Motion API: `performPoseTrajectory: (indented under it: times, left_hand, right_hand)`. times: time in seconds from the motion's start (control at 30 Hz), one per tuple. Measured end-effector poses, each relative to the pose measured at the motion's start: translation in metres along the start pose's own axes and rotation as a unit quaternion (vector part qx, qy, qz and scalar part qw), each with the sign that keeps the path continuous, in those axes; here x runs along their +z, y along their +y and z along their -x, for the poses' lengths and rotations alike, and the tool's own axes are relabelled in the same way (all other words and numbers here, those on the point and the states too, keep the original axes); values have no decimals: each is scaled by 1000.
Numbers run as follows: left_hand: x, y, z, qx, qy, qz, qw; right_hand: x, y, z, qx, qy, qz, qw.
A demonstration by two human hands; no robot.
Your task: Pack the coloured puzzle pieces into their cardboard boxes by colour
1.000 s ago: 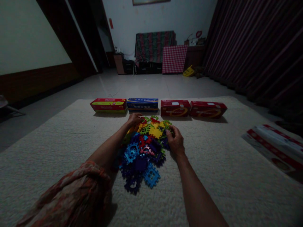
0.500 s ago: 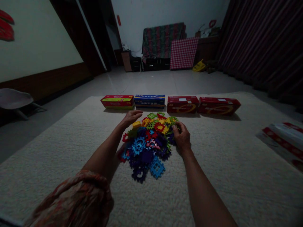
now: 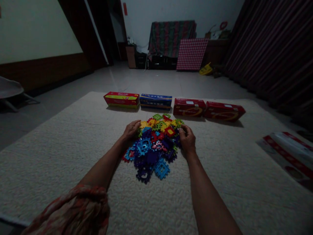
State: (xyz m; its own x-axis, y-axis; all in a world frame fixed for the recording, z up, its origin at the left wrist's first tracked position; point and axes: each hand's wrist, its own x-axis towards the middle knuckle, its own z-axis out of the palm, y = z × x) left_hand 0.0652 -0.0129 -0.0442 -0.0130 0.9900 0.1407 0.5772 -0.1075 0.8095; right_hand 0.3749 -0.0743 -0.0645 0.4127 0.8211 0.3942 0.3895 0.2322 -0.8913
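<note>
A pile of interlocking plastic building tiles [image 3: 151,158], toothed at the edges, lies between my hands. Dark blue and purple tiles fill its near part, while yellow, green and red ones lie toward the far side. My left hand [image 3: 131,129] rests against the far left edge of the pile, fingers stretched toward the yellow tiles [image 3: 143,124]. At the right edge, my right hand [image 3: 187,138] has its fingers bent and apart, with the thumb beside the green and purple tiles. Neither hand visibly grips a tile. A light blue tile [image 3: 162,168] lies at the near end.
Beyond the pile stand a red-and-yellow box [image 3: 122,100], a blue box [image 3: 156,102] and two dark red boxes [image 3: 189,107] in a row on the pale mat [image 3: 73,137]. A red-and-white package [image 3: 288,156] lies at the right. A chair [image 3: 11,89] stands far left.
My left hand has come down from above the yellow tiles to the pile's left edge. My right hand has stayed nearly in place. The view has shifted slightly.
</note>
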Motion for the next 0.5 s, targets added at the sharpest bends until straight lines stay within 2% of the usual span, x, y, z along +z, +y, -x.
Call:
performPoseTrajectory:
  times: [0.17,0.27,0.4,0.5]
  left_hand:
    - [3,8,-6,17,-3,69,997]
    - [5,21,-4,-10,3,160,987]
    - [12,40,0,-42,-63,284,956]
    - [27,60,1,-46,-112,342,932]
  right_hand:
    - [-1,-3,1,1,30,-16,999]
    - [-2,-6,2,8,45,-26,999]
    - [-2,-11,3,19,45,-28,998]
    - [-2,-13,3,21,40,-26,999]
